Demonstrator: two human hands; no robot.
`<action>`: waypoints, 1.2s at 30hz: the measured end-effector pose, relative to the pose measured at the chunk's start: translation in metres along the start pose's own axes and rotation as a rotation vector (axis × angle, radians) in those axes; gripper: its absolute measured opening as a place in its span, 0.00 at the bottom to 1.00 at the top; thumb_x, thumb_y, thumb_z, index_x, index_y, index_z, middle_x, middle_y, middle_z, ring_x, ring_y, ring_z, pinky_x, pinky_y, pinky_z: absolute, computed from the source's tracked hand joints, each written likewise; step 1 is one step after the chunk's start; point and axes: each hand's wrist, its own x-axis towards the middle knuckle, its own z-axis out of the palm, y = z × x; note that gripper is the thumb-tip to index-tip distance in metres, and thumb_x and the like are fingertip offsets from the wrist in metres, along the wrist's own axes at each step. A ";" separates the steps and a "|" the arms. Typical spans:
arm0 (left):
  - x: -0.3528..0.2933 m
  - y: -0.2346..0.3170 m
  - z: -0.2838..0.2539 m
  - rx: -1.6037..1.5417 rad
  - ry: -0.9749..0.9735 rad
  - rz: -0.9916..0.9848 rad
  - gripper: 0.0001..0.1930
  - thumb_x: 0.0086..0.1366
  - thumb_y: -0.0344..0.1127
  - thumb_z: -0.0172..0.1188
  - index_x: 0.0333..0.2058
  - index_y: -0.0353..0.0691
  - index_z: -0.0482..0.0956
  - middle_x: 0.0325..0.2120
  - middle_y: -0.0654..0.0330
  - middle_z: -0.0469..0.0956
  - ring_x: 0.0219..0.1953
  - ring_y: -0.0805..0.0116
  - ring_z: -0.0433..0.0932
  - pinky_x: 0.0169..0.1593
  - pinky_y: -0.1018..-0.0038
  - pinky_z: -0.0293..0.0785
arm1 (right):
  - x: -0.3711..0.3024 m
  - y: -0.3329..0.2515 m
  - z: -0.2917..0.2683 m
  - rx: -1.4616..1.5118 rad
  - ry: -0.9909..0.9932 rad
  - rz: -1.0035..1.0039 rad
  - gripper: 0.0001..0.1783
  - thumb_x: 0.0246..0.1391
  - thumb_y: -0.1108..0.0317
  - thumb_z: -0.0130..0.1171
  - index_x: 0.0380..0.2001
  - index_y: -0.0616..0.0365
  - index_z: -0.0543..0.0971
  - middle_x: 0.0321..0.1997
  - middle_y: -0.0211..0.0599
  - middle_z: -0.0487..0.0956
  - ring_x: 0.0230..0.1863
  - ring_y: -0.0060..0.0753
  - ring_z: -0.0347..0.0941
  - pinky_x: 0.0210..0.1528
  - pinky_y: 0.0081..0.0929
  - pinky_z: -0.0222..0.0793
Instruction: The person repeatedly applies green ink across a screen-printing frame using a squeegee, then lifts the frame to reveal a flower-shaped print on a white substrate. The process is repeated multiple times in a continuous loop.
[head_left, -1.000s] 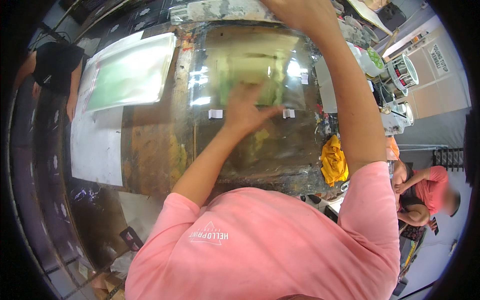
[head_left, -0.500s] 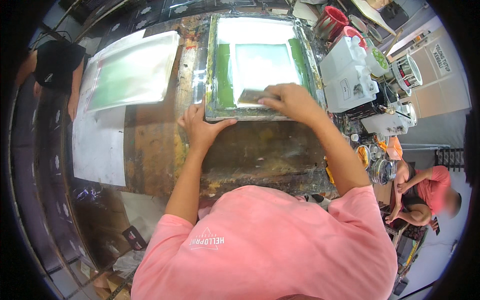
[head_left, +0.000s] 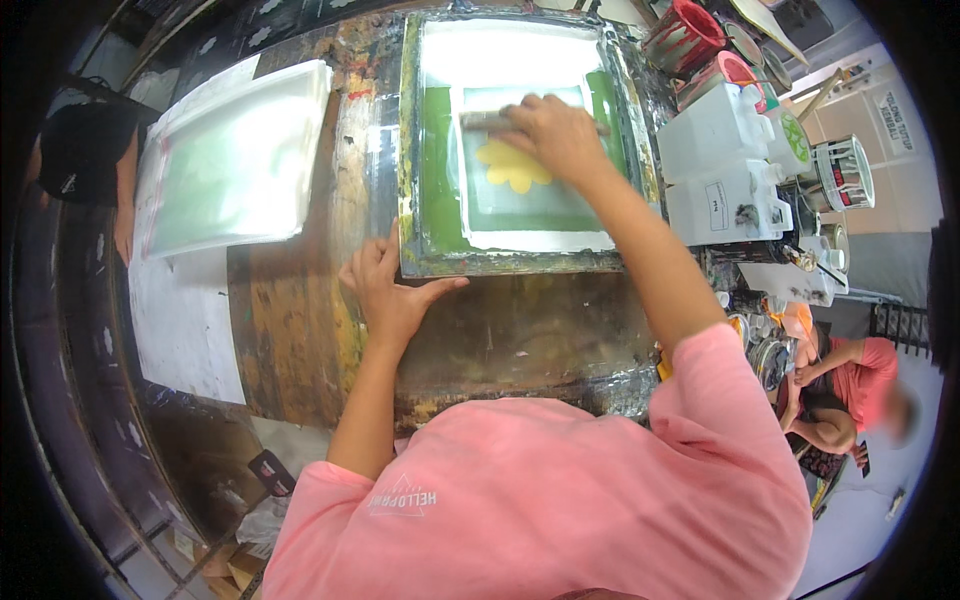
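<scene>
A screen-printing frame (head_left: 520, 262) lies flat on the stained work table, its mesh green around a pale window. A yellow flower shape (head_left: 512, 172) shows through this window. My right hand (head_left: 555, 130) is closed around a squeegee (head_left: 483, 121), which rests across the upper part of the window; the fingers hide part of it. At the near left corner of the frame is my left hand (head_left: 388, 295). Its fingers are spread against the left side and its thumb lies along the near edge, gripping nothing.
Left of the frame, a stack of clear plastic sheets (head_left: 235, 165) lies over white paper (head_left: 185, 325). White jerrycans (head_left: 712, 195), a red-stained paint bucket (head_left: 685, 38) and other tubs crowd the right side. One person (head_left: 868, 380) sits at the right; another's arm (head_left: 124, 200) hangs at the far left.
My right hand has pushed the squeegee away from me, from the near part of the window to its far part. The yellow flower shape now shows. My left hand stays at the corner.
</scene>
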 end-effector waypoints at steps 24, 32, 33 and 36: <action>-0.004 -0.009 0.010 -0.100 0.180 0.175 0.58 0.44 0.69 0.79 0.68 0.37 0.74 0.30 0.58 0.80 0.35 0.58 0.72 0.52 0.62 0.62 | -0.088 -0.075 -0.076 0.036 -0.194 0.032 0.23 0.64 0.43 0.62 0.42 0.54 0.79 0.36 0.39 0.82 0.40 0.47 0.83 0.36 0.45 0.80; 0.024 0.053 -0.028 -0.908 0.156 -0.074 0.48 0.62 0.49 0.78 0.70 0.26 0.65 0.55 0.47 0.79 0.60 0.60 0.74 0.65 0.63 0.69 | -0.077 -0.092 -0.147 -0.067 0.170 -0.064 0.19 0.61 0.50 0.64 0.41 0.55 0.80 0.34 0.38 0.81 0.44 0.44 0.78 0.48 0.46 0.71; 0.032 0.060 -0.036 -0.970 0.195 -0.044 0.47 0.64 0.47 0.76 0.72 0.25 0.62 0.58 0.45 0.78 0.63 0.60 0.73 0.67 0.64 0.68 | -0.066 -0.094 -0.154 -0.110 0.267 -0.058 0.18 0.61 0.51 0.64 0.39 0.56 0.79 0.34 0.38 0.80 0.43 0.44 0.77 0.50 0.47 0.69; 0.056 0.072 -0.051 -0.843 0.363 0.154 0.51 0.66 0.48 0.74 0.75 0.26 0.55 0.62 0.44 0.73 0.63 0.59 0.71 0.65 0.63 0.69 | -0.023 -0.079 -0.182 -0.145 0.430 -0.060 0.17 0.60 0.51 0.63 0.33 0.55 0.80 0.32 0.37 0.79 0.38 0.44 0.77 0.50 0.48 0.64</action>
